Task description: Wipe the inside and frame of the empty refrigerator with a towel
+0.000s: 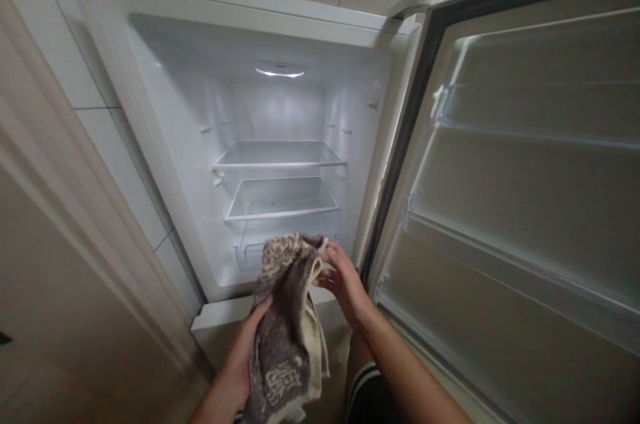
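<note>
A grey-brown towel (287, 317) with a cream pattern and pale edging hangs in loose folds between my hands, in front of an open fridge (165, 131). My left hand (250, 344) grips its left side, thumb lying on top of the cloth. At the towel's upper right edge, my right hand (343, 277) pinches the fabric between thumb and fingers. The cloth hides part of the fridge's lower front and some of my left fingers.
Inside the fridge are an upper glass shelf (280, 154) and a lower glass shelf (283, 199), with a lamp (280, 71) lit above. The fridge door (525, 184), with clear racks, stands open at right. A tiled wall (130, 171) runs along the left.
</note>
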`<act>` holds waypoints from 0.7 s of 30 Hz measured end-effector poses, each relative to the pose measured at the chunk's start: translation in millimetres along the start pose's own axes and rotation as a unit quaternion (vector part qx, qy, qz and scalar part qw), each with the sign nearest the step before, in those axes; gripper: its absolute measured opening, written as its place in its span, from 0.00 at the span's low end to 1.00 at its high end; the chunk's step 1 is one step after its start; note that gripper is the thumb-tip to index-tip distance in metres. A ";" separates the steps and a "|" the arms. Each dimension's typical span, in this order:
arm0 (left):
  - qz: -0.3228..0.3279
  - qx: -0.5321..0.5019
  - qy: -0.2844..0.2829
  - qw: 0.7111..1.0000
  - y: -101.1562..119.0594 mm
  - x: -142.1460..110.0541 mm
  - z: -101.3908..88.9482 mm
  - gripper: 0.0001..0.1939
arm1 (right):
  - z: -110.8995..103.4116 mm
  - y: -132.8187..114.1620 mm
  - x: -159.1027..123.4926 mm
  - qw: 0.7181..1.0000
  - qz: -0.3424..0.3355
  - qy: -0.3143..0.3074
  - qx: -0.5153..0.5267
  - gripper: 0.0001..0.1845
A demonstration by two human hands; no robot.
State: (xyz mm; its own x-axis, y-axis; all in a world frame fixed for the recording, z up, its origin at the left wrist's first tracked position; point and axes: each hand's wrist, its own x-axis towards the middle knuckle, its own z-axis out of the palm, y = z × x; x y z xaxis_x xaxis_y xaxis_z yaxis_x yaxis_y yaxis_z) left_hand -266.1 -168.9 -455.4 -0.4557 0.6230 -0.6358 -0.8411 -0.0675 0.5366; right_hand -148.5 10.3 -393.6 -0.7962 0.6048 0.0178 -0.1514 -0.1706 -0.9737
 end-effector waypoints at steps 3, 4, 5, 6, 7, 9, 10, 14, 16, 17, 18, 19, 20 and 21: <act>-0.023 -0.025 0.015 0.999 7.5 -17.5 12.0 0.30 | 6.9 18.1 1.5 0.982 0.145 -0.016 0.118 0.55; -0.005 -0.030 0.022 0.999 8.0 -21.3 14.9 0.29 | 10.1 26.5 -2.0 0.975 0.174 -0.042 0.129 0.54; 0.015 -0.031 0.028 0.999 7.8 -24.2 17.3 0.28 | 13.2 34.7 -6.4 0.970 0.188 -0.063 0.138 0.51; 0.037 -0.028 0.033 0.998 7.1 -26.2 18.9 0.27 | 16.0 41.9 -10.9 0.968 0.189 -0.075 0.147 0.47; 0.056 -0.026 0.041 0.997 6.2 -27.7 19.9 0.27 | 18.1 47.4 -14.8 0.968 0.181 -0.076 0.155 0.44; 0.087 -0.023 0.053 0.994 4.7 -29.8 20.4 0.26 | 19.9 52.3 -19.3 0.975 0.143 -0.051 0.160 0.41; 0.095 -0.024 0.055 0.994 4.3 -30.8 20.3 0.26 | 19.5 52.1 -20.0 0.980 0.115 -0.032 0.160 0.42; 0.106 -0.036 0.041 0.993 5.6 -34.4 21.8 0.24 | 14.5 45.2 -19.0 0.992 0.000 0.026 0.124 0.50; 0.101 -0.040 0.038 0.993 7.0 -35.0 23.9 0.25 | 12.2 43.5 -18.6 0.995 0.012 0.009 0.096 0.48; 0.101 -0.039 0.037 0.993 7.6 -34.6 24.6 0.25 | 11.2 43.1 -18.3 0.995 0.029 -0.002 0.091 0.47; 0.104 -0.036 0.034 0.993 8.2 -33.7 24.8 0.26 | 10.1 42.7 -17.6 0.995 0.042 -0.004 0.093 0.46; 0.113 -0.033 0.033 0.992 8.6 -32.2 24.3 0.27 | 8.9 42.0 -16.4 0.994 0.045 0.005 0.098 0.47; 0.127 -0.030 0.030 0.991 8.8 -30.1 22.9 0.27 | 7.7 41.0 -14.9 0.994 0.037 0.022 0.101 0.49; 0.143 -0.023 0.022 0.989 8.9 -27.4 20.7 0.28 | 6.4 39.4 -13.1 0.994 0.023 0.044 0.099 0.51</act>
State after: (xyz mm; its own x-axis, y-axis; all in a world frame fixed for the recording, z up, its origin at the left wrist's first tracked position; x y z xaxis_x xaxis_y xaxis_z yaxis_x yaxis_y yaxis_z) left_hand -255.1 -170.4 -421.8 -0.6883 0.5387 -0.4858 -0.6880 -0.2726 0.6725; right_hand -147.9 -9.4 -430.8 -0.7527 0.6561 -0.0545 -0.2350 -0.3451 -0.9086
